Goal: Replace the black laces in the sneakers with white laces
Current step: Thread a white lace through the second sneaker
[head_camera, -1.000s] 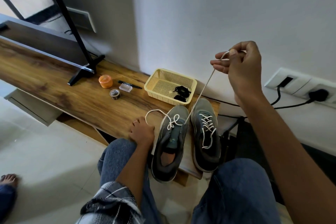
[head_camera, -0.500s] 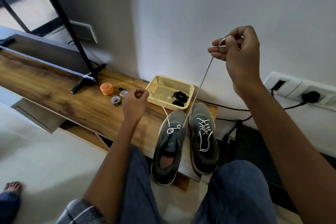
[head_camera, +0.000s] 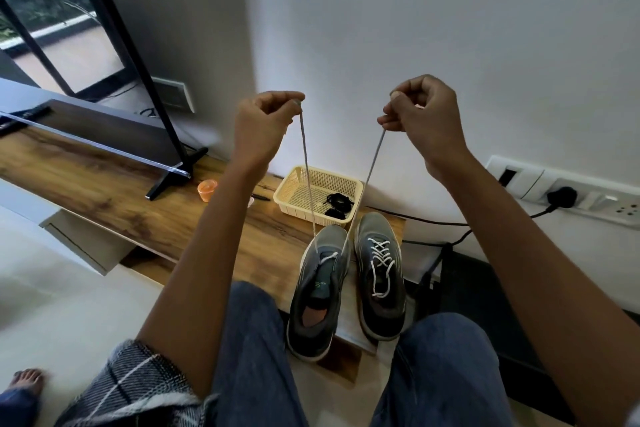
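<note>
Writing first: the left shoe (head_camera: 318, 291) has a green tongue label with small print, too blurred for me to read. I see no other legible text.

Hard to see: the lace (head_camera: 306, 166) tips are buried inside both fists, so I can't tell how much lace is left over. A pen (head_camera: 260, 198) and a small clear item on the shelf (head_camera: 104, 191) are mostly covered by the left forearm. The black laces (head_camera: 337, 204) in the basket (head_camera: 294, 199) are a dark tangle; I can't count them. A bare foot (head_camera: 26, 380) is cut off at the bottom left corner.

Hands: both are raised above the shoes, level with each other, forearms angling up from the lap. Left hand (head_camera: 265, 121) pinches one end of the white lace between thumb and forefinger, other fingers curled in. Right hand (head_camera: 420, 114) pinches the other end the same way, fingers curled. The two strands run taut and converge down to the lowest eyelets of the left shoe, where a single white bar crosses.

Right shoe (head_camera: 381, 274) sits just beside it, already laced in white, ends loose. Both shoes stand on the right end of the wooden shelf, toes toward the wall, the basket just behind them. An orange tub (head_camera: 206, 189) sits near the TV stand (head_camera: 176, 170). A plug (head_camera: 562, 198) sits in the wall socket at right.
</note>
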Demonstrator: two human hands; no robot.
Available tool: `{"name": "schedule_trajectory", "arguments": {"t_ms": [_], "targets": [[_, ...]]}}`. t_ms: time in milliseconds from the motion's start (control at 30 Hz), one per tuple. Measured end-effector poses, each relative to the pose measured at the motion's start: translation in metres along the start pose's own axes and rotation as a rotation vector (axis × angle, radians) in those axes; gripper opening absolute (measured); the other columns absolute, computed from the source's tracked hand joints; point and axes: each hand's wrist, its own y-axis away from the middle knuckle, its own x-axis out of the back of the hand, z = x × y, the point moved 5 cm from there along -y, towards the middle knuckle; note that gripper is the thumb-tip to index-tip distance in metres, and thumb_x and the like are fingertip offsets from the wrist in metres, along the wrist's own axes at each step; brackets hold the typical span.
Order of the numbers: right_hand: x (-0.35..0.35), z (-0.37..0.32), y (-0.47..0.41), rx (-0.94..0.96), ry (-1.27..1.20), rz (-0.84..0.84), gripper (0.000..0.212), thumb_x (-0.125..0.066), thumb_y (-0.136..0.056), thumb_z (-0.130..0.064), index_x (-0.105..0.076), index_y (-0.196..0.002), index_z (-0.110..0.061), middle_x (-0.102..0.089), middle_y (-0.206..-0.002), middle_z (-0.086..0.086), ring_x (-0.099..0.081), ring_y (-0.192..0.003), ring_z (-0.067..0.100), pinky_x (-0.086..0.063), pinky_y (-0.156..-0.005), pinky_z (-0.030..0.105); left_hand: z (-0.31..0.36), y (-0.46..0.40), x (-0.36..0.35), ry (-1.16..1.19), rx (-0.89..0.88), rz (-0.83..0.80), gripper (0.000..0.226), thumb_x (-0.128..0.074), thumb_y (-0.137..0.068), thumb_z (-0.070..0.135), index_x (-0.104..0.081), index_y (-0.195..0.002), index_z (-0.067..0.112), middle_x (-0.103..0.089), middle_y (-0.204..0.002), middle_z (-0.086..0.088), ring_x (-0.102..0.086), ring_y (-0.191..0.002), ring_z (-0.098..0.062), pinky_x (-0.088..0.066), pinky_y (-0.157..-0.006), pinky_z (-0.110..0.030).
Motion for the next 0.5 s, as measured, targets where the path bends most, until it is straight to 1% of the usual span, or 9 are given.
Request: {"name": "schedule_trajectory", "arguments": {"t_ms": [133, 300, 400, 500], "targets": [[0.0, -0.001, 0.002, -0.005, -0.009, -0.016, 0.006, -0.053, -0.092, -0.005, -0.059, -0.093, -0.005, -0.062, -0.075, 0.007, -0.068, -0.066, 0.02, -0.059, -0.068, 0.032, 0.024, -0.006, 0.004, 0.054, -0.065, 0.044, 0.014, -0.061, -0.09, 0.006, -0.071, -0.096, 0.014, -0.067, -0.077, 0.002, -0.054, -0.058, 0.003, -0.042, -0.057, -0.012], [-0.001, -0.004, 0.004, -0.012, -0.013, -0.034, 0.008, -0.054, -0.092, -0.002, -0.061, -0.093, -0.005, -0.062, -0.075, 0.008, -0.067, -0.066, 0.02, -0.059, -0.067, 0.031, 0.054, -0.015, 0.014, 0.095, -0.16, 0.108, 0.014, -0.061, -0.09, 0.007, -0.07, -0.097, 0.015, -0.068, -0.08, 0.006, -0.056, -0.062, 0.004, -0.045, -0.063, -0.015], [0.0, -0.006, 0.003, -0.011, -0.008, -0.031, 0.008, -0.054, -0.092, -0.002, -0.061, -0.093, -0.005, -0.062, -0.074, 0.007, -0.066, -0.061, 0.017, -0.058, -0.064, 0.029, 0.067, -0.019, 0.016, 0.116, -0.198, 0.141, 0.013, -0.061, -0.09, 0.007, -0.07, -0.097, 0.015, -0.069, -0.082, 0.005, -0.059, -0.066, 0.004, -0.047, -0.067, -0.014], [0.0, -0.012, 0.002, 0.005, -0.001, -0.022, 0.008, -0.054, -0.092, -0.002, -0.062, -0.093, -0.004, -0.062, -0.073, 0.007, -0.064, -0.056, 0.014, -0.056, -0.06, 0.027, 0.07, -0.02, 0.013, 0.119, -0.202, 0.126, 0.013, -0.061, -0.09, 0.008, -0.07, -0.098, 0.014, -0.069, -0.082, 0.003, -0.06, -0.066, 0.003, -0.046, -0.066, -0.015]]}}
